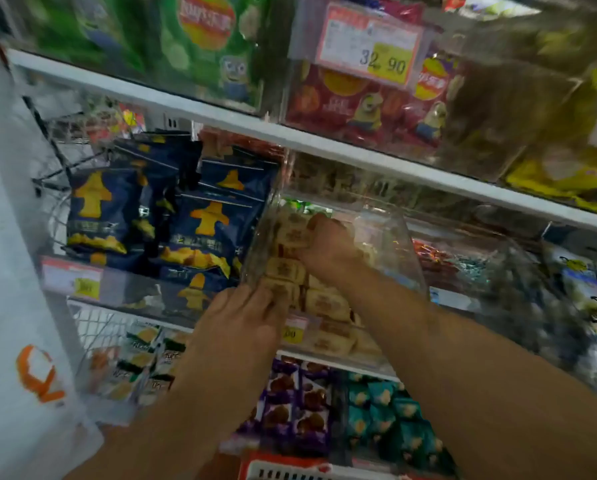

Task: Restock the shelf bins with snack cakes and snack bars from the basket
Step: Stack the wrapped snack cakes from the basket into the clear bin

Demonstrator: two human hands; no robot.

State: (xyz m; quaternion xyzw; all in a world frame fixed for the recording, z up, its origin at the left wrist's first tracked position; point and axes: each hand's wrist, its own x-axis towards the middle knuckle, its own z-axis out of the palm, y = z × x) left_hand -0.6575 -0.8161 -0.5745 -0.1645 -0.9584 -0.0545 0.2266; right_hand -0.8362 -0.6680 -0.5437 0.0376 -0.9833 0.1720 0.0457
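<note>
Head view: the right hand [328,245] reaches into the clear shelf bin [387,237], its grip clamped on a wrapped snack cake [295,233] above the stacked cakes inside. The left hand [241,317] rests at the bin's front edge, fingers straight, holding nothing. The red basket [283,471] sits below. The cakes look light, soft and crushable; hold them by their long sides.

— What colours fill the clear bin [390,237]?
— Pale cream snack cakes [286,268] with brown print.
— And beside it?
— Navy bags [207,226] printed with yellow shapes. Below, purple packs [300,403] and teal packs [383,410]; the basket [283,469] is red.
</note>
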